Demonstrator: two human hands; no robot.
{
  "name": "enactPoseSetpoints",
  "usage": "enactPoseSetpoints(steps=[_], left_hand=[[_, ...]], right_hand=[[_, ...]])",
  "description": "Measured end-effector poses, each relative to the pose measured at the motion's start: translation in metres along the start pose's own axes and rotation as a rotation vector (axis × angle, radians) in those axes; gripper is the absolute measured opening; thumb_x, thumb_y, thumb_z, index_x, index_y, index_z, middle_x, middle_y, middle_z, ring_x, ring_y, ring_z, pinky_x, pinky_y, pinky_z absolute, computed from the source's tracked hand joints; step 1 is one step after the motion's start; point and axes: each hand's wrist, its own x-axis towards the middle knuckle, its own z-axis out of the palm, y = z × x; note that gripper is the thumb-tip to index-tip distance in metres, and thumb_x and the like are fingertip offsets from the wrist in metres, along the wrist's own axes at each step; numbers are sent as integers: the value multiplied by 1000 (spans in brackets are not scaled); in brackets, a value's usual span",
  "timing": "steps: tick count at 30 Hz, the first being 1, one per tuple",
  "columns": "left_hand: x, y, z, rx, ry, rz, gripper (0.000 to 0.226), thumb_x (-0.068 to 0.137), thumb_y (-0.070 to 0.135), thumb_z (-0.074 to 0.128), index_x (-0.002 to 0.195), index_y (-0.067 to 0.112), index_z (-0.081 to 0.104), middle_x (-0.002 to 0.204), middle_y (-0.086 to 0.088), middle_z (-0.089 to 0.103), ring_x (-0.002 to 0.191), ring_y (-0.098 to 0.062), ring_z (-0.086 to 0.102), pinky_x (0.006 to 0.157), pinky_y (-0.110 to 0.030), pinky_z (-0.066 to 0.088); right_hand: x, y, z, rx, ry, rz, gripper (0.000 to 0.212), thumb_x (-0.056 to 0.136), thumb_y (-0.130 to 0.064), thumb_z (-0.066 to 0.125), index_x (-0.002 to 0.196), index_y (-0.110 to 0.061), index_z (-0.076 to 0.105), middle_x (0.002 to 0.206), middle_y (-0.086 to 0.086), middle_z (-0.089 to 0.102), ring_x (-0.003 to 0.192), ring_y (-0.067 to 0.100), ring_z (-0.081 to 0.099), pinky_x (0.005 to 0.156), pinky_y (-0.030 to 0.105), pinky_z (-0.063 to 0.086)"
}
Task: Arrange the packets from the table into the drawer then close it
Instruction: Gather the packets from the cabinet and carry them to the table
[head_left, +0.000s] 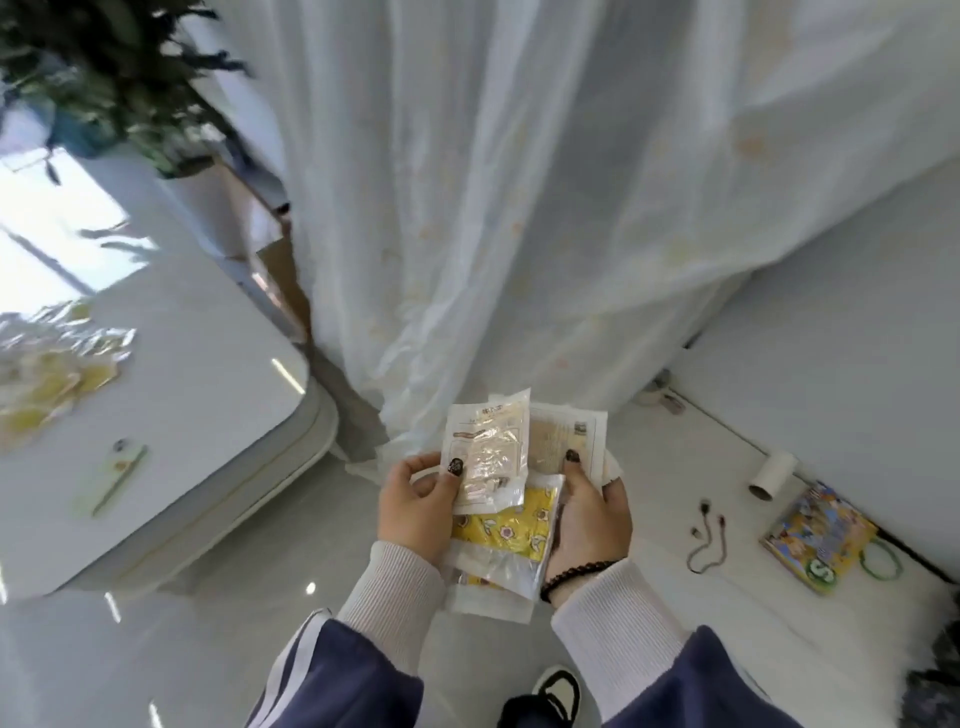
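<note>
Both of my hands hold a stack of packets in front of me, above the floor. My left hand (415, 506) pinches a clear white packet (488, 457) on top, thumb on its face. My right hand (592, 519) grips a second pale packet (566, 439) and supports the stack from the right. Beneath lies a yellow flowered packet (498, 530), with more white packets under it. More packets (47, 384), silvery and yellow, lie on the white table (208, 395) at the left. No drawer is visible.
A green phone (117, 478) lies near the table's front edge. White curtains (493, 208) hang ahead, a plant (114, 83) stands at the back left. On the white surface at the right lie a cable (706, 540), a cardboard tube (774, 475) and a colourful book (815, 535).
</note>
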Motion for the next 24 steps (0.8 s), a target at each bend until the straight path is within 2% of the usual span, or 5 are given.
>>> enactPoseSetpoints(steps=[4,9,12,20,24], left_hand=[[4,-1,-86,-150,183,-61,16,89,7,64,100,17,57,84,-1,71,59,-13,69,52,-29,58],[25,-24,-214,-280,363,-99,16,89,11,65,96,21,55,95,-8,70,83,-26,70,77,-46,59],[37,-39,-291,-340,413,-134,18,89,11,65,91,25,53,93,-4,68,85,-27,70,80,-47,58],[63,-51,-472,-400,578,-133,16,90,10,63,88,23,55,89,-2,65,82,-20,67,75,-39,58],[74,-45,-542,-436,641,-147,18,90,7,63,87,24,55,100,-8,67,92,-27,68,85,-46,57]], right_hand=[[-40,54,54,-114,-68,3,9,86,-16,65,86,-25,65,92,5,72,81,27,71,77,51,58],[-99,140,123,-197,-148,-14,12,86,-11,64,92,-21,66,93,6,73,83,29,71,78,56,56],[-140,200,157,-223,-172,51,20,87,-10,63,104,-20,66,98,6,73,86,28,72,79,55,56],[-237,326,236,-249,-259,218,23,89,-4,59,99,-23,67,98,7,73,80,20,72,60,35,59],[-270,360,279,-262,-311,233,27,90,-1,58,110,-17,66,104,10,72,91,26,70,76,44,58]])
